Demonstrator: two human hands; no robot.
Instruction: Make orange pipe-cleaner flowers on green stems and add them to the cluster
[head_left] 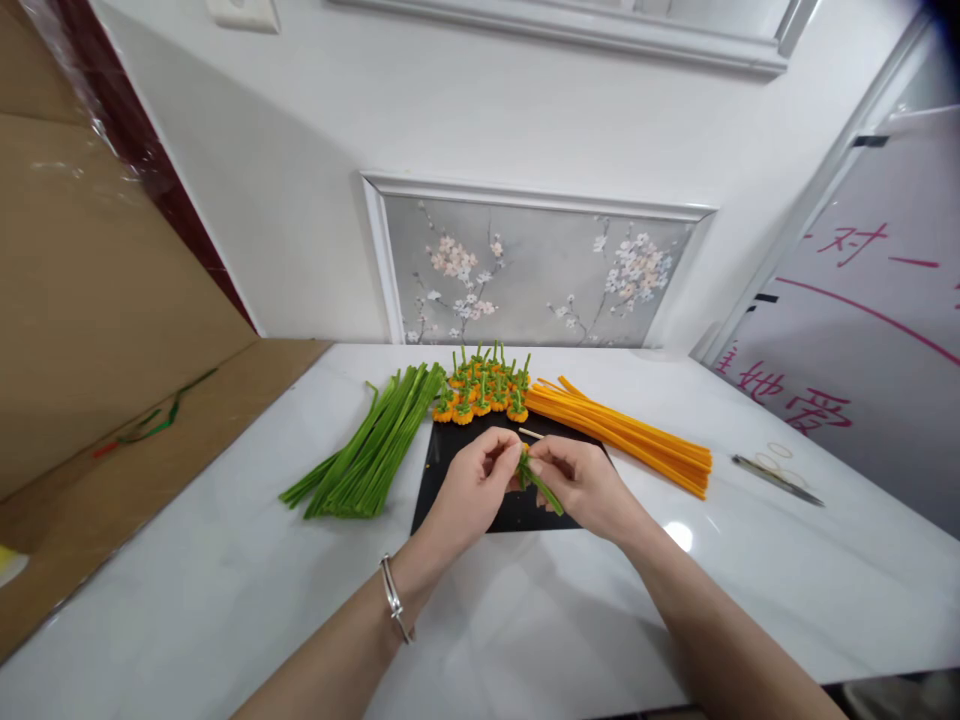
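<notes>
My left hand (476, 480) and my right hand (581, 485) meet over a black mat (442, 480), fingertips pinched close together. Between them is a small fuzzy orange and green piece, mostly hidden by the fingers. A green pipe cleaner (549, 496) sticks out from it, down and to the right, under my right fingers. Just behind the hands lies a thin pale stick (531, 433). At the mat's back edge stand several small orange pipe-cleaner pieces with green tops and upright stems (481, 390), shaped like little pumpkins.
A bundle of green pipe cleaners (375, 445) lies left of the mat, and an orange bundle (626, 435) lies right. Farther right are tweezers or a similar slim metal tool (780, 480) and thin loops (778, 452). Cardboard (112, 300) stands at the left; a wall closes the back.
</notes>
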